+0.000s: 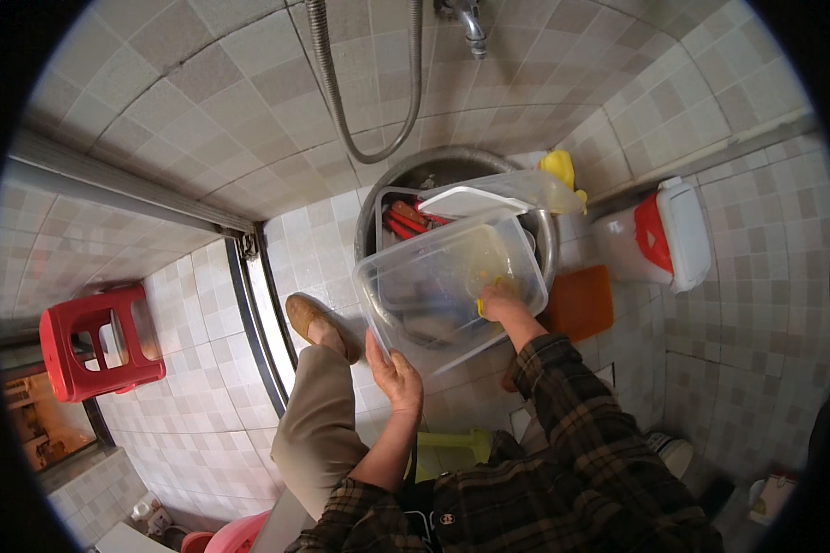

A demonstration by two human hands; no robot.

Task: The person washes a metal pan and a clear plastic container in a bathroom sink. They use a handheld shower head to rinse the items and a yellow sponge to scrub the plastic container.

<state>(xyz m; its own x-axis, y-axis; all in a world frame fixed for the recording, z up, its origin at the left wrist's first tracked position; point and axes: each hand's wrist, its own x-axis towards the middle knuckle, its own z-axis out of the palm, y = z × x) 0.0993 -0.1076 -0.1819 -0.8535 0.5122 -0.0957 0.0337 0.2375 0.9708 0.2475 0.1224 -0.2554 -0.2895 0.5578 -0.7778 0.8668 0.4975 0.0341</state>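
Observation:
A clear plastic container (415, 276) is tilted over a large round metal basin (456, 155). My left hand (395, 377) holds its near left rim. Inside the container, my right hand (501, 304) grips something yellow, perhaps a scrubbing cloth or sponge, mostly hidden by the fingers. Behind it in the basin are a white plastic lid or tray (470, 200), red-handled items (404, 221) and another clear plastic piece (526, 185) that reaches over the basin's right rim.
An orange board or lid (581, 302) lies right of the basin, near a white-lidded bin (685, 235) and a yellow object (559, 168). A metal hose (328, 76) and tap (473, 31) are above. A red stool (97, 345) stands left.

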